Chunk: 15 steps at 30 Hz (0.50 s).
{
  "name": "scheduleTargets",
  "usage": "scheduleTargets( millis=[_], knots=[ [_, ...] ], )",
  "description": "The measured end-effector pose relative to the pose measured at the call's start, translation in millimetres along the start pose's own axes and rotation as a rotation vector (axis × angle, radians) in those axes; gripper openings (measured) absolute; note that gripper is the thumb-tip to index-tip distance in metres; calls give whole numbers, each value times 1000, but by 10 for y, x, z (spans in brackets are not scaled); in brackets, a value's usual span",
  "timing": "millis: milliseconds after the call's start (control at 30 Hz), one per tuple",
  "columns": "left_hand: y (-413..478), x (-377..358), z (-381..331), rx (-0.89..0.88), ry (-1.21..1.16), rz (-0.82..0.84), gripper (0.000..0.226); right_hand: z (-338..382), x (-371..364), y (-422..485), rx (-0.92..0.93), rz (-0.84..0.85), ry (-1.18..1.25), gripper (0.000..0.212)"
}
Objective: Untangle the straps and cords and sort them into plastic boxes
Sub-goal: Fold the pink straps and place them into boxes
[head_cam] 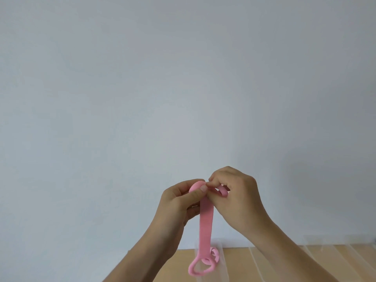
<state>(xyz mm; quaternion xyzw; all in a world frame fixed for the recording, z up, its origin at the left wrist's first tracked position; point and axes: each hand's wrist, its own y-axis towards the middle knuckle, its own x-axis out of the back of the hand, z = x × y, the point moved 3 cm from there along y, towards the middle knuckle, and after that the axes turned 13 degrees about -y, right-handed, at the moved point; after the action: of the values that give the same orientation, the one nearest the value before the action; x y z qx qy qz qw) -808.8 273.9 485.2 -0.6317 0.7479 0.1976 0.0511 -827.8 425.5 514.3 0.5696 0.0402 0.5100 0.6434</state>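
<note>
We see a pink strap (206, 224) held up in mid-air before a pale wall (183, 78). Its flat band hangs straight down between the two hands. The lower end carries a heart-shaped loop (198, 267) and smaller pink rings just beside it, and these dangle in front of a clear plastic box (220, 267). We cannot tell whether the loop touches the box.

At the upper end, the left hand (181, 202) grips the strap with curled fingers, its thumb (200, 191) pressed flat against the top of the band. The right hand (236, 196) meets it from the other side. Its fingertips are drawn together in a pinch on the strap's top edge, and a short curl of pink (222, 192) arches under its bent fingers. The two thumbs lie nearly touching, so both hands are closed on the same short stretch of strap.

Below, we note a wooden table (240, 261), on which further clear boxes (305, 259) stand in a row to the right.
</note>
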Motion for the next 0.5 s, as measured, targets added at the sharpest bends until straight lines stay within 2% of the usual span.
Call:
scheduleTargets(
  millis=[133,267,333,400,500],
  knots=[
    [9,14,-2,14,-22,21,38,-40,-2,7,41,37,-30,22],
    [68,87,-5,16,-70,-17,25,10,10,-40,159,61,-119,16],
    [89,123,-15,19,-101,-26,26,37,23,-60,160,66,-105,18],
    [95,122,-21,16,-88,-12,26,78,52,-75,156,56,-81,28],
    [86,120,-21,-6,-19,-43,35,99,92,-81,115,86,-15,33]
  ],
)
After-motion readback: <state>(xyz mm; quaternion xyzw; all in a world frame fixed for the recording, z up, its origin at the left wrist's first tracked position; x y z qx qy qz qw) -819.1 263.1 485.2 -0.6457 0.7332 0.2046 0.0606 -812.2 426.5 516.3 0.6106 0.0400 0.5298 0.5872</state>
